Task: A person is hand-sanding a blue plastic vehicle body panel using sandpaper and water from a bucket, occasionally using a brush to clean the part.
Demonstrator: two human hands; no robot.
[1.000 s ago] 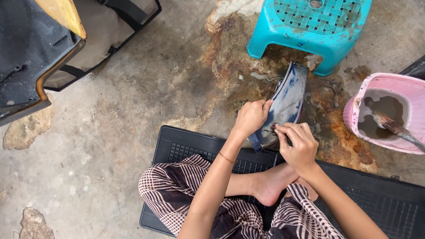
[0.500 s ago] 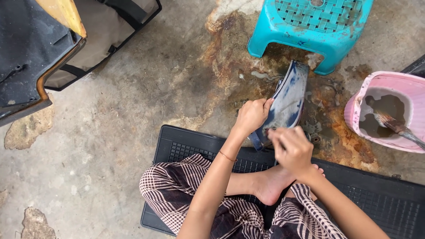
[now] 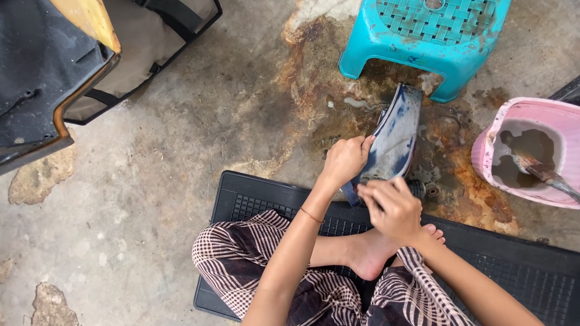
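I sit cross-legged on a black rubber mat on stained concrete. A curved blue-grey panel, scuffed and dirty, stands on its end in front of me. My left hand grips its left edge and holds it upright. My right hand is closed at the panel's lower end, fingers pinched against it; whether it holds a small thing I cannot tell. A small dark round part lies by the panel's base.
A turquoise plastic stool stands just behind the panel. A pink bucket of murky liquid with a brush in it sits at the right. A dark and yellow vehicle body panel lies at the top left.
My right hand has slid down and left along the panel's lower end. My left hand and the panel have stayed in place.
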